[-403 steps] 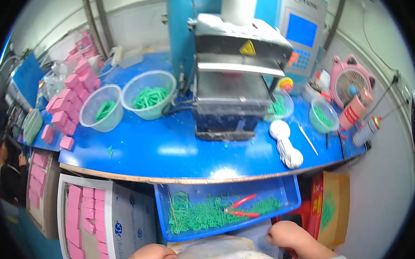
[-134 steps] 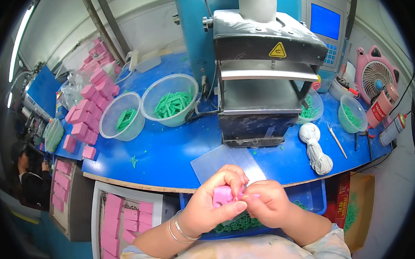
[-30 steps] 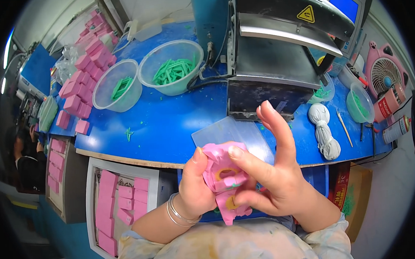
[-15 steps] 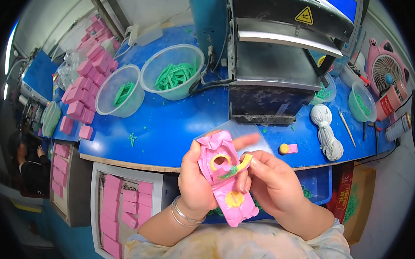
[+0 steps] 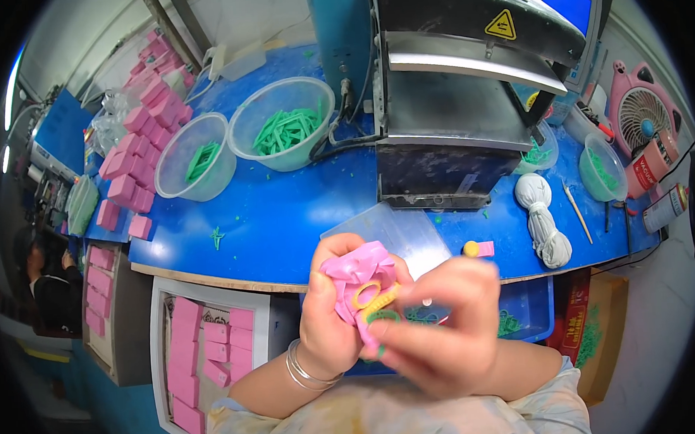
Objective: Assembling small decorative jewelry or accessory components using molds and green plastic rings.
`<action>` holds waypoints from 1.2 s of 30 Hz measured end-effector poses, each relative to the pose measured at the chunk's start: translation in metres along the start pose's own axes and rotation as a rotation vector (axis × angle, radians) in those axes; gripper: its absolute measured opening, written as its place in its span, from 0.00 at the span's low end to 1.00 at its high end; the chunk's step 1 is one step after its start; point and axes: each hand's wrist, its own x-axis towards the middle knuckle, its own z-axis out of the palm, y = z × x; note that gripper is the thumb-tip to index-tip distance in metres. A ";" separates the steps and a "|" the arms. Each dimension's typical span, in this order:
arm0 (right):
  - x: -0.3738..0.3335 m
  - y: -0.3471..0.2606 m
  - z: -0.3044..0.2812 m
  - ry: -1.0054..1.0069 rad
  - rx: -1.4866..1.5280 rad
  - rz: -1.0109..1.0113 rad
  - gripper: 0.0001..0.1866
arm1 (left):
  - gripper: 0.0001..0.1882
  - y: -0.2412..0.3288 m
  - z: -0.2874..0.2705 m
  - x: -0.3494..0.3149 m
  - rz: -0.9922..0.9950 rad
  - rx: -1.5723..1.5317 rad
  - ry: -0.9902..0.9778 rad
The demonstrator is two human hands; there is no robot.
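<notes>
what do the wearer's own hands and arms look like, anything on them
The left hand and right hand are ungloved. Thin silver-coloured bangles circle the left wrist; none show on the right. The right sleeve is loose, pale and patchy in soft blue and cream, ending near the elbow.

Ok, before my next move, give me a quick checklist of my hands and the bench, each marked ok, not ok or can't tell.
1. Left hand gripping the pink folded piece: ok.
2. Right hand gripping firmly: cannot tell; its fingers are blurred.
3. Press machine clear of hands: ok; it stands open and both hands are away from it.
4. Green strips in the larger clear tub: ok; a heap lies inside.
5. Blue tray fully visible: not ok; the hands and forearms cover much of it.
</notes>
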 end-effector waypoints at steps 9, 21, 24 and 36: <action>-0.011 -0.005 0.001 -0.135 0.273 0.581 0.16 | 0.37 0.018 -0.016 0.008 0.694 0.952 0.027; -0.023 0.013 -0.032 0.012 0.431 0.528 0.07 | 0.13 0.025 0.018 0.001 -0.061 0.945 -0.083; -0.048 0.025 -0.052 -0.558 -0.003 0.479 0.07 | 0.11 0.033 0.012 -0.001 -0.011 1.077 0.063; -0.148 0.069 -0.025 -1.349 -0.215 0.867 0.20 | 0.17 0.035 0.012 -0.004 0.113 1.297 -0.100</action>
